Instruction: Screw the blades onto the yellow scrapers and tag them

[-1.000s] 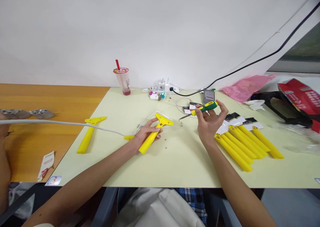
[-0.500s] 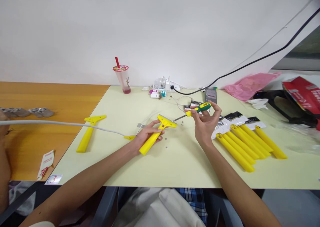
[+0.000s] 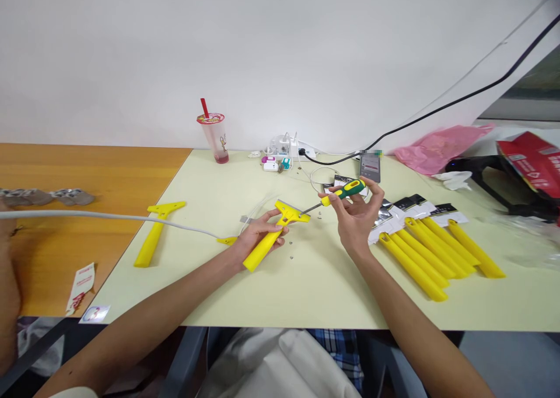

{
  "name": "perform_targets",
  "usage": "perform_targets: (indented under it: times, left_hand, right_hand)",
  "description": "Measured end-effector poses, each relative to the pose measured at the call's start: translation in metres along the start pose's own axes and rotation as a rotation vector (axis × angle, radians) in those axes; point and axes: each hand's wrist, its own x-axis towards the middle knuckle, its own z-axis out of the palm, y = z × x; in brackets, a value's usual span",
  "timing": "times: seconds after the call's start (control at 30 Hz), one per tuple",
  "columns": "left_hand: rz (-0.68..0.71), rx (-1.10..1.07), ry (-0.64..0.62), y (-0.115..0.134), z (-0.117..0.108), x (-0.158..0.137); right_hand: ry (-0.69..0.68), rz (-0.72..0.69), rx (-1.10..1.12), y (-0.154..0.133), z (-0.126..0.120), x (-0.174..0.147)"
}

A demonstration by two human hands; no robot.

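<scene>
My left hand (image 3: pixel 259 238) is closed round the neck of a yellow scraper (image 3: pixel 265 250), whose wide head points up and away from me. In my right hand (image 3: pixel 359 223) is a green and yellow screwdriver (image 3: pixel 345 192), pinched by the handle between thumb and fingers. The screwdriver's shaft slants down to the left, and its tip is at the right part of the scraper head. Several tiny screws (image 3: pixel 291 257) lie on the table between my hands. Part of another yellow piece (image 3: pixel 226 241) shows behind my left wrist.
Another yellow scraper (image 3: pixel 151 240) lies at the left; several yellow handles (image 3: pixel 415 266) with packaged cards lie at the right. Farther back stand a drink cup (image 3: pixel 215 141), a power strip (image 3: pixel 282 147) and a phone (image 3: pixel 370 167). A white cable (image 3: pixel 109 215) crosses from the left.
My right hand and the screwdriver have moved slightly left, bringing the tip farther onto the scraper head. My left hand and the scraper look almost still.
</scene>
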Motion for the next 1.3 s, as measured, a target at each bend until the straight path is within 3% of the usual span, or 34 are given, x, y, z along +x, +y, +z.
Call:
perform_targets:
  times: [1.3]
  left_hand:
    - [0.013,-0.003,-0.018,-0.0021,-0.0055,0.0030]
  right_hand:
    - [-0.024,-0.020,-0.011,0.0019,-0.0014,-0.0009]
